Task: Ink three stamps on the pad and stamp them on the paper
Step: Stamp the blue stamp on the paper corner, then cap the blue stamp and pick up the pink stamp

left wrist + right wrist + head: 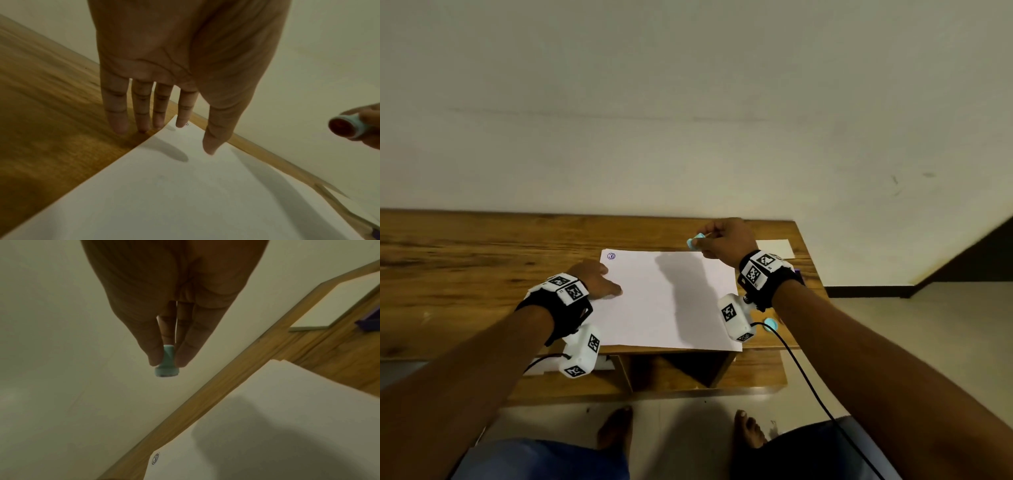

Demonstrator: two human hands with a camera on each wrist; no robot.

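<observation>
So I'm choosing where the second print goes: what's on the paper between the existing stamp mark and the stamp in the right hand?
Nothing: in the head view, bare paper between stamp mark and stamp.

Your wrists wear black straps (760, 291) carrying white camera blocks (582, 353) with black-and-white square tags; a black cable (808, 380) trails from each. Bare arms and feet.
</observation>
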